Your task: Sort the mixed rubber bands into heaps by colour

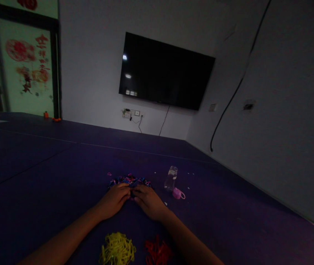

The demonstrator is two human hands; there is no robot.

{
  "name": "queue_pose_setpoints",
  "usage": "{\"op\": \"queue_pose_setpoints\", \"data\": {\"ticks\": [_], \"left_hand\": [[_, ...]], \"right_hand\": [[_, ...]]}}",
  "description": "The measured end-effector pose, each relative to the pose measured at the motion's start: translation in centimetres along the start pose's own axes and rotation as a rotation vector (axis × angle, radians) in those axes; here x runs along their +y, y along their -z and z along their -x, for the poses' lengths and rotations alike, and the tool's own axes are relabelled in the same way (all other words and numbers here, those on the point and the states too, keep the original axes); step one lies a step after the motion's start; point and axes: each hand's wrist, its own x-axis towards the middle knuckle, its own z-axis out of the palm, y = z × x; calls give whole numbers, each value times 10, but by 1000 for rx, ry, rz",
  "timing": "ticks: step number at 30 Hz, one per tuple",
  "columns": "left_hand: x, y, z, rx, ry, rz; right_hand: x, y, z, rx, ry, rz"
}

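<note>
A pile of blue, pink and dark loops lies on the purple table. My left hand rests at the pile's near left edge, its fingers bent toward the middle. Opposite it, my right hand touches the near right edge. The fingertips of both hands almost meet, and whatever is between them is too dark and small to make out. Nearer to me are a heap of yellow loops and, to its right, a heap of red ones beside my right forearm.
A clear bottle lies right of my right hand, with a pink cap by its near end. Small white scraps are scattered around it. Orange items sit at the far left edge. A television hangs on the wall.
</note>
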Motion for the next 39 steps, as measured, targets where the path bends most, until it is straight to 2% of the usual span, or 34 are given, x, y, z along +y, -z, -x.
{"op": "queue_pose_setpoints", "data": {"ticks": [10,24,27,33,36,39], "left_hand": [[-3,-2,-2,39,119,9],[2,2,-3,1,115,-5],[-1,0,-3,6,144,-38],[-4,1,-4,49,188,-102],[-4,2,-3,97,203,-95],[-3,3,-3,153,194,-70]], "right_hand": [[1,-1,0,4,-15,-12],[-4,3,0,-5,1,38],[-1,0,0,39,-69,80],[7,-3,1,228,-312,47],[10,-5,0,268,-359,-10],[11,-7,0,283,-338,-63]]}}
